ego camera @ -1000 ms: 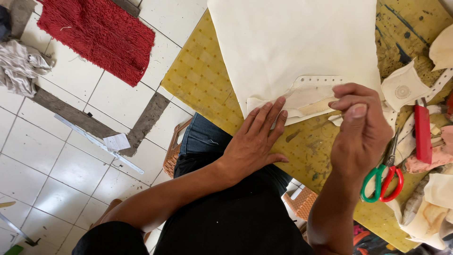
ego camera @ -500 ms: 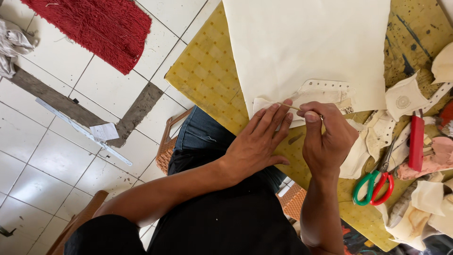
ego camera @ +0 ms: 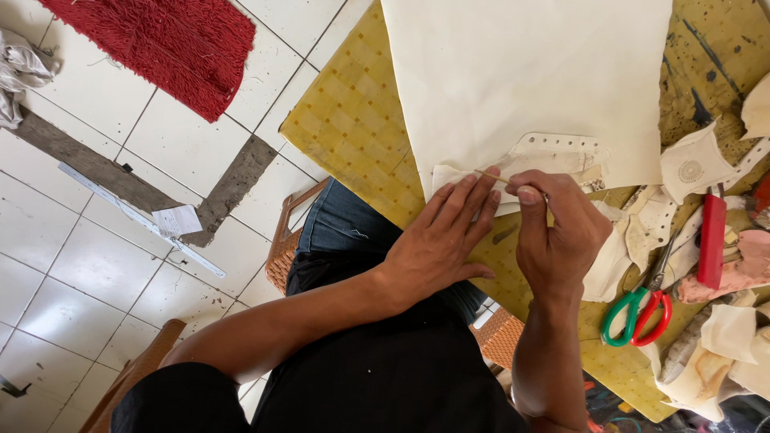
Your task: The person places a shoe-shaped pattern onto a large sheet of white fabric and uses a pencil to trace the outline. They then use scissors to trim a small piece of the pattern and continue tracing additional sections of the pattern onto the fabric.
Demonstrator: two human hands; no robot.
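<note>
Your flat left hand (ego camera: 445,240) pins the cream perforated pattern piece (ego camera: 553,156) on the big cream sheet (ego camera: 529,72) while your right hand (ego camera: 557,236) pinches a thin marking stick (ego camera: 501,178), tracing barely started.

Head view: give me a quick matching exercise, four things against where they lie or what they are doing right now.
Things:
1. left hand
2. right hand
3. scissors
4. red rug

Places or states:
A. on the tiled floor, upper left of the view
B. flat, fingers pressing the perforated cream piece onto the table
C. on the yellow table, right of the hands, handles green and red
D. pinching a thin stick-like tool at the cream piece's edge

Pairs: 1-B, 2-D, 3-C, 4-A
</note>
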